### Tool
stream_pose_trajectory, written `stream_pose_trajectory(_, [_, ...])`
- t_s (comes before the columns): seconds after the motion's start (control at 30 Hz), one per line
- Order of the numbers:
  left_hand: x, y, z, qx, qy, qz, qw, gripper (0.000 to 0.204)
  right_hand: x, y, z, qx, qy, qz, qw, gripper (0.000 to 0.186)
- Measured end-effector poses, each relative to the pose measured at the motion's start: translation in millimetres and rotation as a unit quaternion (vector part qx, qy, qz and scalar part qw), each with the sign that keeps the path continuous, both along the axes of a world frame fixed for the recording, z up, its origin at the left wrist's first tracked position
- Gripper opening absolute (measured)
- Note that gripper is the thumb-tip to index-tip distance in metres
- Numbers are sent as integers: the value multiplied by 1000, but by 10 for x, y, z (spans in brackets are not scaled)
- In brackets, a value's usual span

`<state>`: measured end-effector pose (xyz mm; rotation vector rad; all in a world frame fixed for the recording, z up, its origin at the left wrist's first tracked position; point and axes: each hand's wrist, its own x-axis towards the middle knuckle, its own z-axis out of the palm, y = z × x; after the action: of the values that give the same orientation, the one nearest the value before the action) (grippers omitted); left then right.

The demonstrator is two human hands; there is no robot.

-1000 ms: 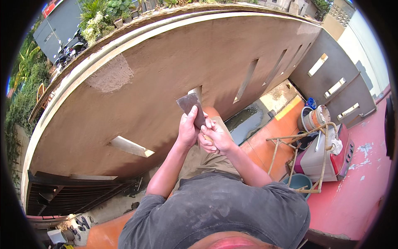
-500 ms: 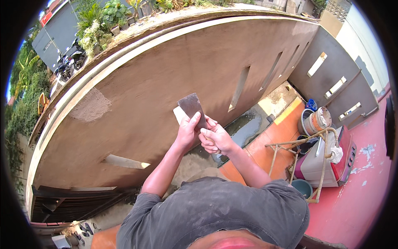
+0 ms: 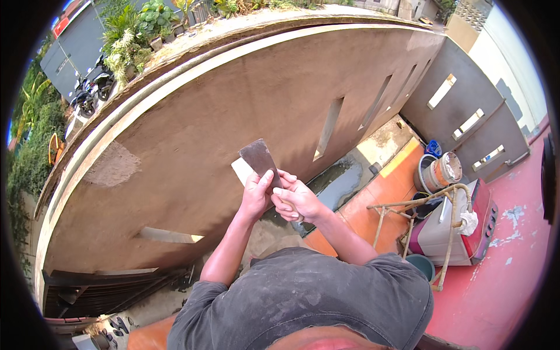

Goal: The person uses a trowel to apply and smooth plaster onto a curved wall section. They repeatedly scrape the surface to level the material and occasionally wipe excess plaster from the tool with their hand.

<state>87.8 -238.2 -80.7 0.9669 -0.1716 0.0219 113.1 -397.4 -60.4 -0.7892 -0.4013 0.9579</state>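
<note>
In front of my chest I hold a putty knife with a wide dark metal blade (image 3: 259, 156), the blade pointing up and away. My right hand (image 3: 300, 201) is closed round its handle end; most of the handle is hidden by the fingers. My left hand (image 3: 255, 197) pinches the lower blade, thumb on its face. A pale flat piece (image 3: 241, 170) sticks out behind the blade on the left, also within my left hand's grip; I cannot tell its material. Beyond both hands stands a brown plastered wall (image 3: 221, 111).
A rough patch (image 3: 114, 163) marks the wall at left, which also has narrow slots. At right are a bamboo frame (image 3: 449, 239), a white and red washing machine (image 3: 446, 227), a stained bucket (image 3: 450, 168) and a pink wall (image 3: 513, 245). Orange tiles (image 3: 364, 204) and a puddle (image 3: 335, 184) lie below.
My hands and the putty knife have shifted slightly left and down in the view, which has itself moved a little. The blade leans a bit more to the left. The grip stays the same.
</note>
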Motion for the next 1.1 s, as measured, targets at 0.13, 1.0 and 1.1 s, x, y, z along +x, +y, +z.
stream_pose_trajectory(0.13, [-23,168,13,-5,-42,6,999,32,-58,178,25,7,-31,1,999,18])
stream_pose_trajectory(1.0, [-1213,2402,307,-39,56,272,960,52,-1047,2867,46,-13,27,112,993,27])
stream_pose_trajectory(1.1, [-1201,2567,253,-9,49,246,968,50,-1058,2989,-118,8,24,139,990,27])
